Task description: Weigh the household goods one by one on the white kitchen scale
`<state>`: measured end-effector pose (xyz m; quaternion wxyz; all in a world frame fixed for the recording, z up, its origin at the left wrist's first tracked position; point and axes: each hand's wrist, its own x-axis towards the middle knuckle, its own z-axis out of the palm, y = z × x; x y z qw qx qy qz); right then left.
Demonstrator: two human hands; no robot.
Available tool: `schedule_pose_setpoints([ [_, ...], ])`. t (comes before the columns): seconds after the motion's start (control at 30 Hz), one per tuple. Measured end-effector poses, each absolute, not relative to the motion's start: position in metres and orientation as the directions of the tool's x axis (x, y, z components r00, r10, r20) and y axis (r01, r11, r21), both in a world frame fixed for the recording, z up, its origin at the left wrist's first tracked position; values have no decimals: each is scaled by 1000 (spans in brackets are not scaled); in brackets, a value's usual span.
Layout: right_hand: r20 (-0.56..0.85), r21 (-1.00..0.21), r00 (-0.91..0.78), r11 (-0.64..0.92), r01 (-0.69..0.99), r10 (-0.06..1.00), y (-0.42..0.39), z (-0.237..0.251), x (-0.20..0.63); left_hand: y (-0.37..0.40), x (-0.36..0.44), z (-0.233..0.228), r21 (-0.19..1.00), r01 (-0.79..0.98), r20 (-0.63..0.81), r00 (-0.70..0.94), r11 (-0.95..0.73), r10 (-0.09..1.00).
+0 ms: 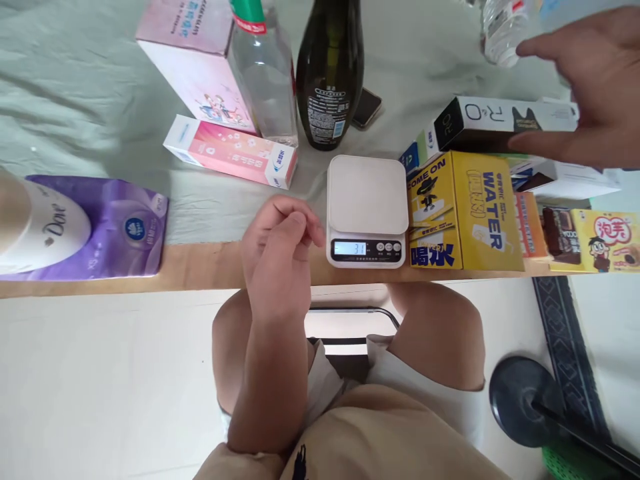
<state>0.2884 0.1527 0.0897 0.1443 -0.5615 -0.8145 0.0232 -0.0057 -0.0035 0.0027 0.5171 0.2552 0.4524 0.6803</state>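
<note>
My left hand (278, 248) rests in a loose fist at the table's front edge, just left of a white kitchen scale (367, 208) whose platform is bare and whose display is lit. My right hand (595, 87) hovers with fingers spread over a black and white box (500, 121) at the right; the thumb lies near the box's lower edge, and I cannot tell whether it touches. A yellow box marked WATER (463, 212) sits right beside the scale.
A dark glass bottle (331, 70), a clear bottle (264, 73) and two pink boxes (231, 152) stand behind the scale. A purple pack (120, 227) and a white Dove bottle (35, 227) lie left. Snack boxes (600, 241) sit at right. A fan base (523, 400) is on the floor.
</note>
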Motion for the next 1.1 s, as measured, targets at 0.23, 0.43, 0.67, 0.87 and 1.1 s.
schedule_pose_setpoints([
  [0.23, -53, -200, -683, 662, 722, 729, 86, 56, 102, -7, -29, 6, 787, -582, -188, -541, -204, 820],
  [0.43, -161, -94, -617, 611, 786, 770, 99, 9, 11, -9, -44, 4, 828, -513, -149, -589, -225, 795],
  [0.67, -159, -90, -567, 560, 824, 808, 94, -3, 8, -4, -51, 1, 847, -469, -152, -663, -249, 733],
  [0.87, -156, -367, -444, 366, 855, 882, 80, 4, 32, -2, -51, 1, 839, -108, 109, -927, -533, 360],
  [1.1, 331, -527, -486, 586, 615, 809, 19, 24, 131, -1, -57, -6, 881, -311, -48, -807, -356, 588],
])
